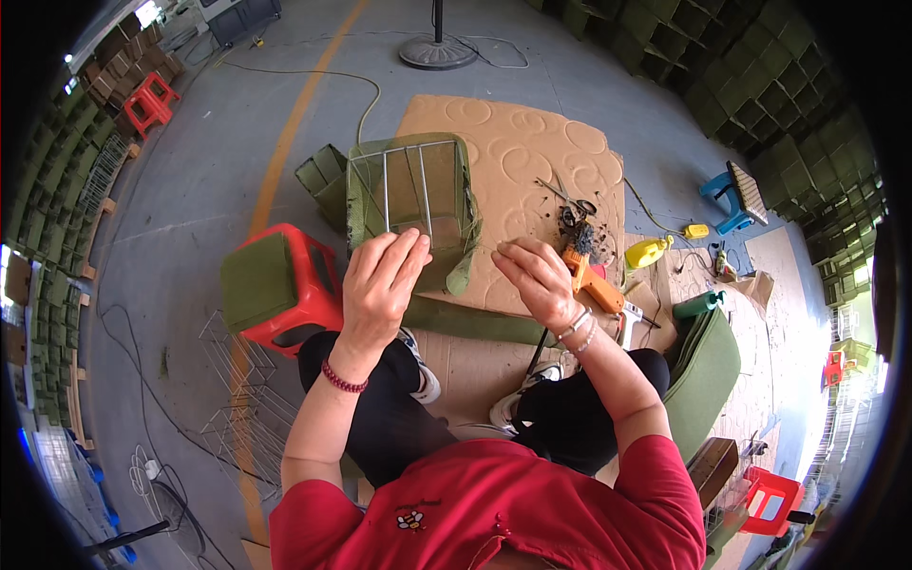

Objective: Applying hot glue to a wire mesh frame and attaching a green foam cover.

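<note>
Sitting low over a sheet of brown embossed cardboard [532,142] spread on the grey concrete floor [209,171], with both bare hands raised in front of a box-shaped frame of thin metal wire wrapped in green felt [413,195]. Left hand [378,285] flat against the near lower edge of the wire frame, fingers [399,252] spread and pressing on the green cloth, no closed grip on anything. Right hand [537,280] just right of the frame, fingertips drawn together near the loose felt flap at the frame's lower right corner; cannot tell whether anything thin is pinched between them. Beaded red bracelet on the left wrist, pale bangles on the right.

Standing on the cardboard, frame open side up, wire bars showing along its top. Directly right of the right hand, lying on the cardboard: an orange glue gun [594,283], beside a dark clump of scraps [578,233]. Further right, a yellow plastic bottle [648,252] and a green spray bottle [698,304]. Left of the knees, a red plastic stool topped with a green felt pad [280,285]. Bare wire racks [242,399] lying on the floor below the stool. Stack of green felt sheets [708,370] by the right knee.
</note>
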The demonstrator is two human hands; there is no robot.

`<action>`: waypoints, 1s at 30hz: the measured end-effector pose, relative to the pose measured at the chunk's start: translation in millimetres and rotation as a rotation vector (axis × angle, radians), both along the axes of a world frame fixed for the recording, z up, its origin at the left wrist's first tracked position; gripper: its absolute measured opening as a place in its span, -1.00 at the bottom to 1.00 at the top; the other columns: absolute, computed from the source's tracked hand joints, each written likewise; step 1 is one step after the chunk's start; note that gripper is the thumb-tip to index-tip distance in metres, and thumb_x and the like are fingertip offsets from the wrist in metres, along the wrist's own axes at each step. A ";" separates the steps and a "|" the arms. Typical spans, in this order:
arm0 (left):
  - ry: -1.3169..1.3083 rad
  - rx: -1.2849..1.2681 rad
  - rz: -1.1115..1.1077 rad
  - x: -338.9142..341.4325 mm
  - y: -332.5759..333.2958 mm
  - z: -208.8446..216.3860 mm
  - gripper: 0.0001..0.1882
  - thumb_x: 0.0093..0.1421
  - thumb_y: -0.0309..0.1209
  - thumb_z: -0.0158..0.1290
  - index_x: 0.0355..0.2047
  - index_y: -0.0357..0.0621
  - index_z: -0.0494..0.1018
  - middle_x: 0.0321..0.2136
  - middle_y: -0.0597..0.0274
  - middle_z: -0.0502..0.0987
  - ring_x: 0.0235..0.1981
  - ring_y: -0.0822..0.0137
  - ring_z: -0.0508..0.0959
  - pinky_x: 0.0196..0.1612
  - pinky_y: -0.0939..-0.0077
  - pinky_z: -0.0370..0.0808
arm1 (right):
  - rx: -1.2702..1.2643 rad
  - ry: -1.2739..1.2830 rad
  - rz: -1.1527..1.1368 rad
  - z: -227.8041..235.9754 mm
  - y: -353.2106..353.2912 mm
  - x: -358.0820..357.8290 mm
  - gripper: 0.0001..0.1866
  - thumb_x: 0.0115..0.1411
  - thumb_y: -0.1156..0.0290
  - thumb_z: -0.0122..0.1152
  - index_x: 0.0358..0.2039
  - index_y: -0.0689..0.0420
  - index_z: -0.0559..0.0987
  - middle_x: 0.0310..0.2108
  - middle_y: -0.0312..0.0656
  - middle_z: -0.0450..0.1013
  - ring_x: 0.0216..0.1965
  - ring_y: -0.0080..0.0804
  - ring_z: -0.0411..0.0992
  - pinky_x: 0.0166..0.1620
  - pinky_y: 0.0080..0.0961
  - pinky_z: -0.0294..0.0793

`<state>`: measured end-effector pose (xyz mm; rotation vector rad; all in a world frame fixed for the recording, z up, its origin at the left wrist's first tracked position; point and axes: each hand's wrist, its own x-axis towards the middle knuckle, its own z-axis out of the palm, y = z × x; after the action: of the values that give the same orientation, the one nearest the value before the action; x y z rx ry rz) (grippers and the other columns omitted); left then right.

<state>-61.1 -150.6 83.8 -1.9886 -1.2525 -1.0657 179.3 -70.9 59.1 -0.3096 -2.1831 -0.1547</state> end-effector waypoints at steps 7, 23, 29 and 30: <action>-0.011 -0.007 -0.016 10.1 6.2 -0.4 -0.63 -0.09 -0.54 0.34 -0.20 -0.21 0.59 -0.25 0.26 0.55 -0.24 0.23 0.52 -0.22 0.35 0.51 | -0.026 -0.022 0.050 3.7 11.9 -11.8 -0.56 -0.13 0.58 0.22 -0.14 0.30 0.61 -0.12 -0.07 0.48 -0.12 -0.16 0.50 -0.15 -0.36 0.55; -0.356 -0.244 -0.098 26.1 26.9 22.8 -0.83 -0.05 -0.59 0.29 -0.44 -0.22 0.52 -0.44 0.25 0.46 -0.34 0.21 0.44 -0.28 0.34 0.45 | -0.551 0.345 0.039 6.5 12.8 -36.9 -0.82 0.02 0.59 0.39 -0.32 0.18 0.62 -0.33 -0.21 0.58 -0.33 -0.31 0.56 -0.25 -0.47 0.53; -0.396 -0.290 -0.057 26.3 28.0 18.7 -0.83 0.03 -0.63 0.23 -0.42 -0.21 0.45 -0.44 0.23 0.44 -0.34 0.17 0.44 -0.26 0.29 0.43 | -0.304 0.243 0.103 2.6 15.1 -30.6 -0.69 -0.06 0.68 0.33 -0.23 0.20 0.63 -0.25 -0.15 0.54 -0.27 -0.26 0.54 -0.27 -0.42 0.55; -0.389 -0.289 -0.062 26.3 28.3 18.8 -0.83 0.03 -0.63 0.23 -0.42 -0.21 0.45 -0.44 0.23 0.44 -0.34 0.17 0.44 -0.26 0.29 0.43 | -0.293 0.255 0.105 1.9 15.8 -30.9 -0.69 -0.06 0.68 0.33 -0.23 0.20 0.63 -0.25 -0.15 0.54 -0.27 -0.26 0.54 -0.27 -0.42 0.55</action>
<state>-34.8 -122.3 102.6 -2.1059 -1.6342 -1.4196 148.4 -55.1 61.0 -0.3565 -1.9603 0.2527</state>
